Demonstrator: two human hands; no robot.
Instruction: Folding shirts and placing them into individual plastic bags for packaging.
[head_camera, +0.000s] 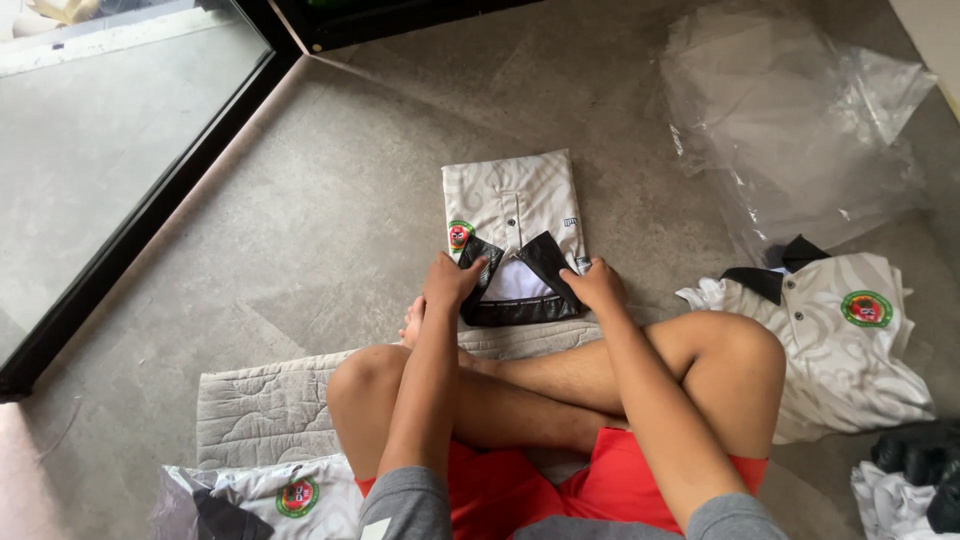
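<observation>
- Folded shirt (512, 205) lies flat on the floor (330, 200) just beyond my crossed legs, black collar (520, 285) at its near edge, toward me.
- Left hand (450, 283): fingers curled onto the left collar flap, pinching it. Right hand (594, 284): fingers closed over the right flap, pressing it down. Both hands are grasping collar only, not the shirt body.
- Risk: pulling either flap harder than the other would likely skew the fold, since the body has nothing weighing it down.
- Risk: the collar stands slightly open between my hands; if I let go unevenly it may spring up and crease.
- Risk: the floor is bare grey concrete-look stone, possibly dusty; dragging pale cloth over it could soil it.
- Risk: my foot (412, 322) sits just beside the near left corner; shifting a leg could nudge the fold.
- Surface: I sit on a quilted mat (262, 405), near left; the shirt lies off it, on the floor.
- Room: clear plastic bags (790, 120) far right; an unfolded shirt (850, 335) in a heap right; a bagged shirt (265, 500) near left; dark and white cloth (915, 485) near right.
- Glass door (90, 150) with black frame far left.
</observation>
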